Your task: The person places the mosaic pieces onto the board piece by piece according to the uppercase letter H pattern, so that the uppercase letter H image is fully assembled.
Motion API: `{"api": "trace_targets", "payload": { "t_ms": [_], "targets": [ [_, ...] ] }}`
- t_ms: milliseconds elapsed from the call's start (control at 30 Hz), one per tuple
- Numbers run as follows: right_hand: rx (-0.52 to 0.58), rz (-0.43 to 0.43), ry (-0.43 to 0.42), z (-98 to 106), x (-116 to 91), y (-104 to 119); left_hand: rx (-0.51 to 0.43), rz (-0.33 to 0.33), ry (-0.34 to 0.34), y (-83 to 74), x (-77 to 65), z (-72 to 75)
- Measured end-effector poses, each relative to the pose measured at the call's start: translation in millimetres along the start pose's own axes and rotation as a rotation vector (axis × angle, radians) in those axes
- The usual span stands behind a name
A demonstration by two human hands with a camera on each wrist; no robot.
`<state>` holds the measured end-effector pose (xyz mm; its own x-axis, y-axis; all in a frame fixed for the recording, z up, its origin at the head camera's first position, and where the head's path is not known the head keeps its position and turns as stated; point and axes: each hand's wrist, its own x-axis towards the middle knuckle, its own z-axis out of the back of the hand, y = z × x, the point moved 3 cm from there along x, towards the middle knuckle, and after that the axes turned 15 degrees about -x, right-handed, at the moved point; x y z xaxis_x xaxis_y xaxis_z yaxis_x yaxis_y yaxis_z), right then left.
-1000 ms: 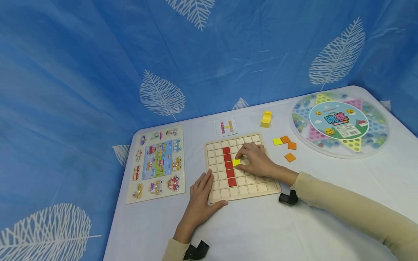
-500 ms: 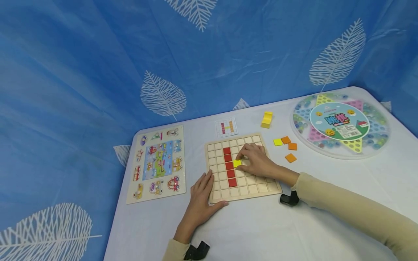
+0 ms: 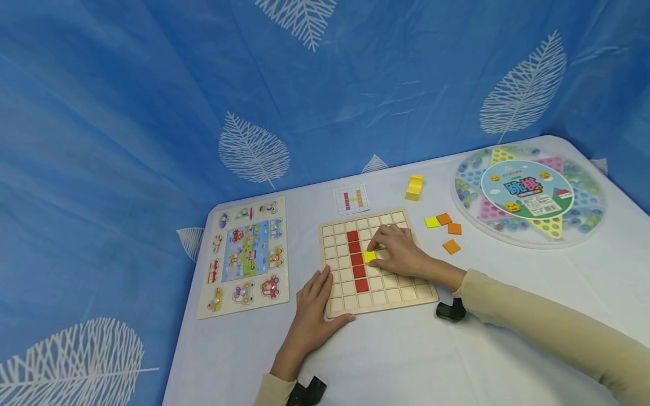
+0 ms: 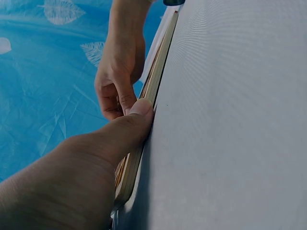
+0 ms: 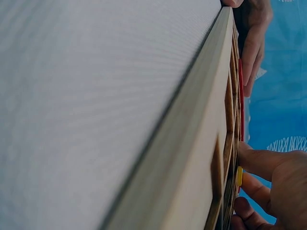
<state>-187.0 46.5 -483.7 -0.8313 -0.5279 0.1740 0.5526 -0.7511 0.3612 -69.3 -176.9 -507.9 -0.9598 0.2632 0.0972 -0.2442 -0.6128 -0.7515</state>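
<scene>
A square wooden grid board [image 3: 378,302] lies on the white table, with a column of several red tiles [image 3: 357,259] in its cells. My right hand [image 3: 398,252] pinches a yellow tile [image 3: 369,256] between thumb and index finger, at the cell right beside the middle red tile. In the right wrist view this yellow tile [image 5: 240,176] sits low at the grid, fingertips at its sides. My left hand [image 3: 311,313] rests at the board's near left corner, fingers straight along its left edge. In the left wrist view the thumb [image 4: 139,108] presses against the front edge.
Loose orange tiles [image 3: 451,246] and another yellow tile [image 3: 431,222] lie right of the board. Behind it are a pattern card [image 3: 351,199] and a yellow block [image 3: 414,188]. A picture puzzle [image 3: 244,256] lies left; a round marble game box [image 3: 528,194] lies far right.
</scene>
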Motion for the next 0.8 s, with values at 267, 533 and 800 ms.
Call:
{"api": "trace_targets", "payload": {
  "t_ms": [267,533,800],
  "targets": [
    [0.007,0.004,0.006,0.3,-0.3,-0.1,-0.002,-0.004,0.000,-0.7,-0.2,0.3],
    [-0.009,0.009,0.007,-0.7,-0.2,-1.1,0.001,-0.011,-0.002,-1.0,0.0,0.5],
    [-0.015,0.001,0.019,-1.8,-0.6,-2.1,-0.002,-0.001,0.001,-0.4,0.1,-0.2]
  ]
}}
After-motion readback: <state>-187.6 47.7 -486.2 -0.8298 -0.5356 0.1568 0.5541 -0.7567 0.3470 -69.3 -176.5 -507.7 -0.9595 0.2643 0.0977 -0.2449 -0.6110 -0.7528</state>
